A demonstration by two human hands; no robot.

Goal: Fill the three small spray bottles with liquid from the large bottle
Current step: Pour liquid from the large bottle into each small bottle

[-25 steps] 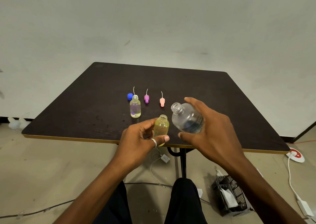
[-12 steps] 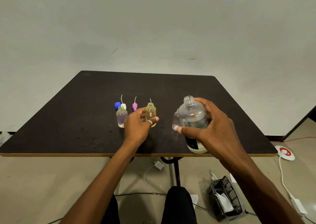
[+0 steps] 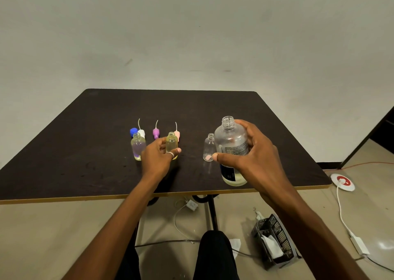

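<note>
Fingers (image 3: 168,151) pinch yellow bottle (image 3: 171,143); right hand (image 3: 251,158) grips large bottle (image 3: 231,149).

Both hands (image 3: 158,157) grip upright bottles (image 3: 231,143) on the table (image 3: 85,151).

Only print in sight is on the large bottle (image 3: 231,149) under my right hand (image 3: 253,162). A pale label panel carries several lines of small dark type, too fine to read. Below it a dark blue panel has a few pale marks, also illegible. No brand, number or sign I can make out anywhere.
</note>
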